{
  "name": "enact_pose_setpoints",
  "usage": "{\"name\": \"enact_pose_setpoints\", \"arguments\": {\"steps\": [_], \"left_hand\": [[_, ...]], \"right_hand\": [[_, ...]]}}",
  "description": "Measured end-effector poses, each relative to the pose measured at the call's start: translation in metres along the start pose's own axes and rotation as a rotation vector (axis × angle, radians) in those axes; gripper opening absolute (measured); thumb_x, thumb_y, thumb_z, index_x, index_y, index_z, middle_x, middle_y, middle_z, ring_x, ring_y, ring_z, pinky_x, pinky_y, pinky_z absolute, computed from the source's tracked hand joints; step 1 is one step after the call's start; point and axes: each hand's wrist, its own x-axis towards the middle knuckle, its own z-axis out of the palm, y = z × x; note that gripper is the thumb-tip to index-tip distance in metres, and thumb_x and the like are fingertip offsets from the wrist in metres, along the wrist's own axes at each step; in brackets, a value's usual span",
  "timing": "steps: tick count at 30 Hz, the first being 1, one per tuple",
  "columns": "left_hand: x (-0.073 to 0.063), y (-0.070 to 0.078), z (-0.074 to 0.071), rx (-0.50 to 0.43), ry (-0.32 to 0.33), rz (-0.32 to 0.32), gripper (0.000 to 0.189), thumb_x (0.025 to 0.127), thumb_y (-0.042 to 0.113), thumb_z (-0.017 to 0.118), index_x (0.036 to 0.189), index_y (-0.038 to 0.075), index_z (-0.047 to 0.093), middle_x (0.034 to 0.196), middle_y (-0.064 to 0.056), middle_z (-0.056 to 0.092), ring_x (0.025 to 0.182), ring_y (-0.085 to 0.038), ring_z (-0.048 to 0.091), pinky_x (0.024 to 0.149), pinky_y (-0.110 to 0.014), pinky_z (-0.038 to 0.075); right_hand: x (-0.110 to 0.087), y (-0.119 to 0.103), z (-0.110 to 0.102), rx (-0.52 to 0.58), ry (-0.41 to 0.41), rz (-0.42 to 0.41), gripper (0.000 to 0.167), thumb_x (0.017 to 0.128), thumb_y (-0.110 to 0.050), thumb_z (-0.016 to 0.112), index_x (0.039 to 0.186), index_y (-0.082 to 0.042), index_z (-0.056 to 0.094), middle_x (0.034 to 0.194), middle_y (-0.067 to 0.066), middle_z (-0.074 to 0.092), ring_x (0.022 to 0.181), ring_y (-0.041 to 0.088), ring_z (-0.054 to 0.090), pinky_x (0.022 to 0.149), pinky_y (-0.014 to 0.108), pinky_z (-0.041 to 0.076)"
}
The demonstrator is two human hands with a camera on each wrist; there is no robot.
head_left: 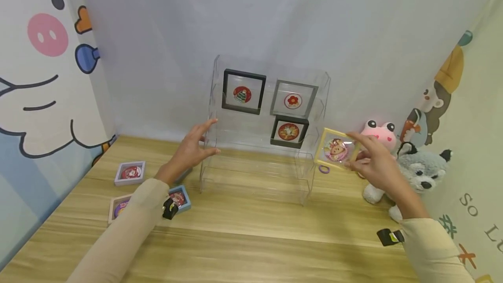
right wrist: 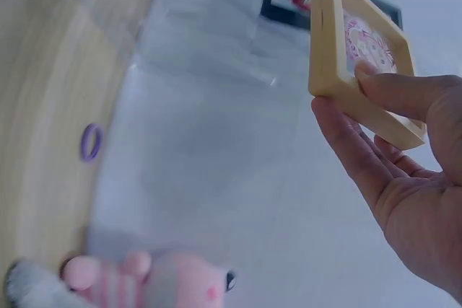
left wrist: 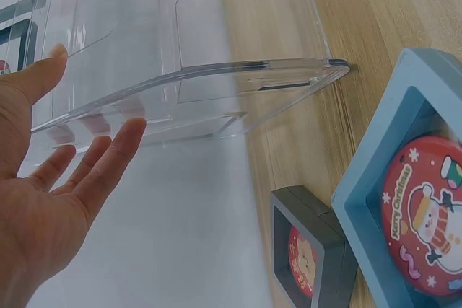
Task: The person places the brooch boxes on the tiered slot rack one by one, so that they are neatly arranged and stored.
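Note:
My right hand (head_left: 375,163) pinches a yellow picture frame (head_left: 336,148) by its right side, just right of the clear tiered display rack (head_left: 251,189). A round pink badge (right wrist: 364,45) shows inside this frame, with the thumb on one edge and fingers beneath. My left hand (head_left: 191,146) is at the left side of the rack, its fingers fairly straight and spread beside the clear side panel (left wrist: 180,77). On the rack stand a black frame with a tree badge (head_left: 242,95), a grey frame with a flower badge (head_left: 293,100) and, one tier lower, a smaller black frame (head_left: 289,132).
Left on the wooden table (head_left: 235,248) lie a lilac frame (head_left: 130,173), a beige frame (head_left: 118,208), a blue frame (head_left: 180,198) and a dark grey frame (left wrist: 314,250). Right of the rack are a purple ring (head_left: 324,169), a pink plush (head_left: 379,134) and a grey plush dog (head_left: 422,171).

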Motion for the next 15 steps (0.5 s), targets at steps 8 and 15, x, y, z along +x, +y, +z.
{"name": "enact_pose_setpoints", "arguments": {"steps": [8, 15], "left_hand": [[-0.001, -0.002, -0.002, 0.005, 0.008, 0.001, 0.088, 0.085, 0.014, 0.08, 0.157, 0.024, 0.03, 0.145, -0.026, 0.042, 0.111, -0.042, 0.056, 0.085, -0.056, 0.054], [-0.001, 0.002, -0.002, 0.009, 0.003, 0.001, 0.088, 0.085, 0.014, 0.08, 0.156, 0.021, 0.03, 0.142, -0.027, 0.043, 0.111, -0.042, 0.057, 0.084, -0.054, 0.055]], "right_hand": [[0.052, -0.046, 0.022, 0.112, -0.002, -0.074, 0.069, 0.085, 0.006, 0.073, 0.147, -0.012, 0.048, 0.122, 0.023, 0.049, 0.089, 0.037, 0.068, 0.072, 0.038, 0.062], [0.088, -0.083, 0.043, 0.1, -0.023, -0.163, 0.068, 0.087, 0.001, 0.074, 0.148, -0.016, 0.048, 0.12, 0.021, 0.049, 0.088, 0.033, 0.066, 0.071, 0.038, 0.06]]}}
